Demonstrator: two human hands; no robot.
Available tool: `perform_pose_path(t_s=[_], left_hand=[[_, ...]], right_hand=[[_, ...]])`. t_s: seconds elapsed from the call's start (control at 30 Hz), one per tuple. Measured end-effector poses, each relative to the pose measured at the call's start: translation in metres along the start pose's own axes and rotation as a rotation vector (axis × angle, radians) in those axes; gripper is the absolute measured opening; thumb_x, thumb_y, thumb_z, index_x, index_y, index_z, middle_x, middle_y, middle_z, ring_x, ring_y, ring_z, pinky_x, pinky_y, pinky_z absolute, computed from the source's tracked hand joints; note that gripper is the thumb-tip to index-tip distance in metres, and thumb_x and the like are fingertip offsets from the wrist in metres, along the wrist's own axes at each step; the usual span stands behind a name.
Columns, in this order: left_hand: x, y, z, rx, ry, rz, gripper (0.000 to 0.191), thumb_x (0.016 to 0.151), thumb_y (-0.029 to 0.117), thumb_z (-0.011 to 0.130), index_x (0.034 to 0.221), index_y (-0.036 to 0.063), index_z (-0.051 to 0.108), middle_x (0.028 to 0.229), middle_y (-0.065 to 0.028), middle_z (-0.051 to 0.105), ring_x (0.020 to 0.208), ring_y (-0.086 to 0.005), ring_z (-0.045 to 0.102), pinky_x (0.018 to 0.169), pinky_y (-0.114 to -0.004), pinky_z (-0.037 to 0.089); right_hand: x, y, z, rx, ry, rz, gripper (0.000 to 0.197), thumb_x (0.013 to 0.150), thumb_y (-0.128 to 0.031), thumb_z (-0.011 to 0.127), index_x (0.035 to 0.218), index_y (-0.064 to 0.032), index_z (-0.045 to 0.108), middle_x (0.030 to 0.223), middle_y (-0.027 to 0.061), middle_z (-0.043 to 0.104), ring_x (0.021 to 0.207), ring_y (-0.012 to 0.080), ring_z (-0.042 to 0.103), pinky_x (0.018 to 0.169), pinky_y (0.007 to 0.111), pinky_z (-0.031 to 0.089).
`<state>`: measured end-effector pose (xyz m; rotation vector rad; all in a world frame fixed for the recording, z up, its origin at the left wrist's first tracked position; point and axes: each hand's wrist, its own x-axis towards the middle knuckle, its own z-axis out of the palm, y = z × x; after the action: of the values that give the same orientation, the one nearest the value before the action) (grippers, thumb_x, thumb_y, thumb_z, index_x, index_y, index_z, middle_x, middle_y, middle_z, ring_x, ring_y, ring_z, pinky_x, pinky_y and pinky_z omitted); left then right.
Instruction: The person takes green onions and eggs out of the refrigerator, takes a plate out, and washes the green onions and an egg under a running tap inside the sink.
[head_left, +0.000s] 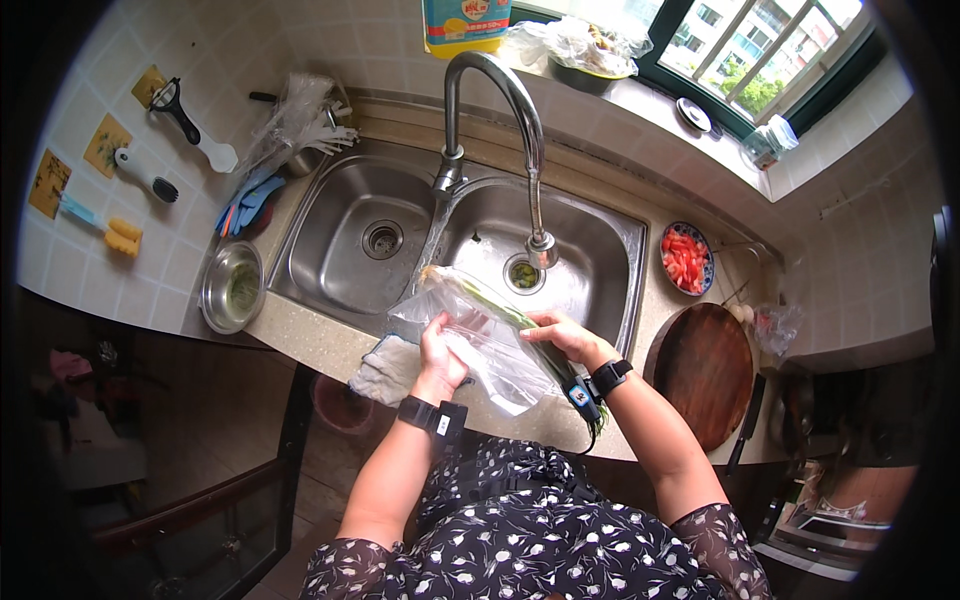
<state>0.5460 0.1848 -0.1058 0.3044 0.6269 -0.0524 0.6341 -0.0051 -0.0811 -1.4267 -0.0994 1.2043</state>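
My left hand (442, 352) grips one side of a clear plastic bag (495, 375) over the front edge of the double sink. A bunch of green onions (495, 301) lies along the bag, its root end over the sink divider and its leafy end near my right wrist. My right hand (562, 337) is closed around the green stalks and the plastic. The curved metal faucet (534, 135) arches above, its spray head (542, 250) over the right basin (592, 277). Green scraps sit in that basin's drain (523, 274).
A plate of cut red tomato (686, 259), a round wooden cutting board (701, 375) and a knife (746, 424) lie on the right. A grey cloth (388, 369) is on the front counter. A metal bowl (233, 287) and blue gloves (251, 202) stand left of the sink.
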Motion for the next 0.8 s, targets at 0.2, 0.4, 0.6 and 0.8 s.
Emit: perform_pose_path(t_s=[0.2,0.4,0.6,0.8], left_hand=[[0.005,-0.004,0.0,0.043,-0.072,-0.029,0.036,0.079,0.028,0.046,0.101,-0.0005,0.049,0.091,-0.0176,0.057,0.088,-0.0306,0.054,0.083,-0.048,0.041],[0.004,-0.008,0.015,0.03,-0.062,0.013,0.015,0.081,0.02,0.043,0.088,0.007,0.047,0.066,-0.0038,0.044,0.076,-0.0242,0.054,0.074,-0.044,0.045],[-0.007,-0.01,0.027,0.113,0.004,0.018,0.009,0.08,0.015,0.049,0.087,0.0094,0.048,0.063,0.0005,0.043,0.06,-0.0152,0.046,0.066,-0.034,0.044],[-0.001,-0.012,0.011,0.234,-0.046,-0.134,0.005,0.079,0.009,0.053,0.082,0.009,0.05,0.06,0.0036,0.042,0.046,-0.0056,0.038,0.057,-0.026,0.045]], right_hand=[[0.006,0.011,-0.007,0.166,0.009,-0.014,0.037,0.081,-0.009,0.055,0.115,-0.0093,0.04,0.094,0.0081,0.057,0.086,0.0137,0.053,0.077,0.026,0.04],[0.012,0.018,-0.012,0.291,0.076,-0.036,0.029,0.085,-0.012,0.048,0.112,-0.001,0.049,0.096,0.0086,0.056,0.083,0.0142,0.055,0.074,0.028,0.044],[0.006,0.005,0.003,0.108,0.134,-0.151,0.042,0.079,-0.011,0.06,0.115,-0.0017,0.043,0.094,0.0097,0.056,0.08,0.0164,0.057,0.063,0.028,0.048],[0.008,0.011,0.005,-0.013,0.113,-0.129,0.03,0.078,-0.013,0.062,0.102,-0.0029,0.048,0.088,0.007,0.057,0.078,0.0121,0.054,0.065,0.026,0.046]])
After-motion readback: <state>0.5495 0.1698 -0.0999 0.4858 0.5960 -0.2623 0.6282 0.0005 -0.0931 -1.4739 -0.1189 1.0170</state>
